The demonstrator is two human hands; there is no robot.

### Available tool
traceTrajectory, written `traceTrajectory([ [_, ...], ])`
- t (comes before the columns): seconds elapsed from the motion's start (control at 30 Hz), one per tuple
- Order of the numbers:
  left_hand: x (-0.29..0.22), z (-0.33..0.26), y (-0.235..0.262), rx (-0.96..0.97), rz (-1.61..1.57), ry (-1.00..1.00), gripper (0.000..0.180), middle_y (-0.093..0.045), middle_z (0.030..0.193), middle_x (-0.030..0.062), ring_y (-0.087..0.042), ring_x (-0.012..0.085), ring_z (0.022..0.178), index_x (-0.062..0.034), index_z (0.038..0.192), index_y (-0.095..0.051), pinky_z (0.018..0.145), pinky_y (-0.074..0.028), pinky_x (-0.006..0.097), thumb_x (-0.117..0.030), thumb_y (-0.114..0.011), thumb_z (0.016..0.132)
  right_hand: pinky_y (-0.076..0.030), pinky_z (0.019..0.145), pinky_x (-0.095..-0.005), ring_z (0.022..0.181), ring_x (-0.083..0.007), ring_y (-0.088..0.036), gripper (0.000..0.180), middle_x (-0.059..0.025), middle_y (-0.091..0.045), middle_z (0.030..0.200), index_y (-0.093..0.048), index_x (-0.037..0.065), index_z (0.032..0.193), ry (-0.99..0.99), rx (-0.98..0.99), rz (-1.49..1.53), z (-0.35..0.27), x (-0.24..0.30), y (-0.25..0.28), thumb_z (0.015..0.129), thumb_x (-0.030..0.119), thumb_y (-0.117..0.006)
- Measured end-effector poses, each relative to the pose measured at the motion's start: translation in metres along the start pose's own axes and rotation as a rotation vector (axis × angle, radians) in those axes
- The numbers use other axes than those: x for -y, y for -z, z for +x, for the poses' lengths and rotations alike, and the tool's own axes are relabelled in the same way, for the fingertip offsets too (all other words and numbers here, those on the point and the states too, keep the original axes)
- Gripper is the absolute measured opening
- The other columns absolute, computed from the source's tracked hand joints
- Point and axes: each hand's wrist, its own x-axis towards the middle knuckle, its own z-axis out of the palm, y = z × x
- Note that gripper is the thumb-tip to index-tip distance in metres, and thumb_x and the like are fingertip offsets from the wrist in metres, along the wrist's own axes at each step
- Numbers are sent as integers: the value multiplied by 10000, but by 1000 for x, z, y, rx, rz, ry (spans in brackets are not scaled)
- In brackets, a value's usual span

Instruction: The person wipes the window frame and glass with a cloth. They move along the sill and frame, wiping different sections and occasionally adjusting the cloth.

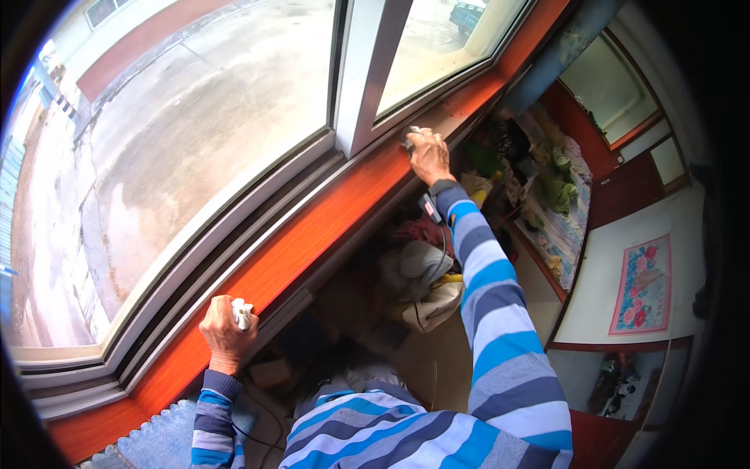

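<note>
A glossy red-brown wooden window sill (312, 242) runs diagonally from lower left to upper right. At its near end my left hand (225, 328) rests on the sill, closed around a crumpled white wad (243, 313) that looks like tissue or cloth. Farther along, my right arm is stretched out. There my right hand (431, 158) presses down on the sill, its fingers bent over a small greyish rag (411, 140), mostly hidden beneath them. A dark band with a small device (429, 207) and a cable sits at my right wrist.
Beside the sill stands a sliding window with a pale frame (361, 94) and metal tracks. Below the sill lie piled bags and cloths (418, 273). A bed with heaped clothes (558, 180) is at the right, near a floral wall hanging (642, 283). A blue pipe (555, 62) rises at the far end.
</note>
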Motion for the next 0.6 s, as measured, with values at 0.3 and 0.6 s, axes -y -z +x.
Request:
traceTrajectory([
  [0.3,1,0,0,6,-11,15,339,-622,867,144,-668,365,760,-58,946,-602,622,-536,457,-171,-830,722,-508,875,-467,966,-391,-649,220,-171,-726,1085,-776,96,985,243,-218,126,-54,77,12,885,107,-580],
  [0.6,1,1,1,-36,-56,-3,329,-624,866,145,-669,364,754,-58,927,-596,621,-537,456,-165,-826,718,-613,904,-366,1009,-212,-736,277,-73,-759,1138,-705,-8,1293,-537,514,1567,-69,95,71,1035,57,-626],
])
